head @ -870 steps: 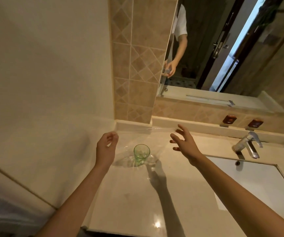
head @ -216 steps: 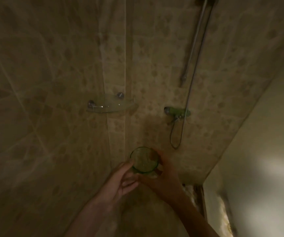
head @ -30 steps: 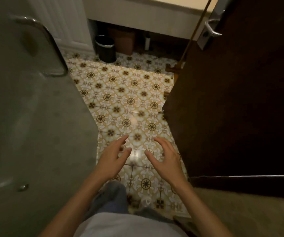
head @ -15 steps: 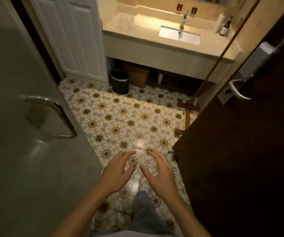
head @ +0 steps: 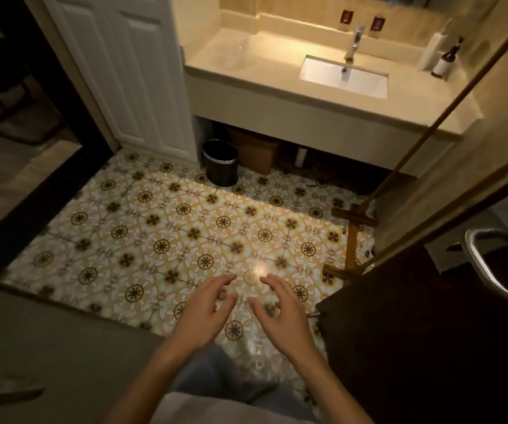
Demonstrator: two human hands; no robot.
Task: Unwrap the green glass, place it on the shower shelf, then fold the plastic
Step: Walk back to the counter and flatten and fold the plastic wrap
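Note:
My left hand (head: 205,310) and my right hand (head: 278,313) hover side by side over the patterned floor tiles, both empty with fingers spread and slightly curled. The green glass and the shower shelf are out of view. On the left part of the beige vanity counter (head: 203,47) there is a faint crinkled sheen that may be the clear plastic (head: 228,58); I cannot tell for sure. The counter is well ahead of my hands.
A sink (head: 344,76) with a faucet (head: 353,42) sits in the counter, bottles (head: 444,61) at its right end. Under it stand a black bin (head: 220,162) and a brown bin (head: 254,154). A white door (head: 124,71) is left, a dark door with handle (head: 488,267) right, a wooden mop (head: 353,237) leaning.
The view has lifted and advanced toward the vanity, out past the glass shower door. Both hands stay empty and open in front of me.

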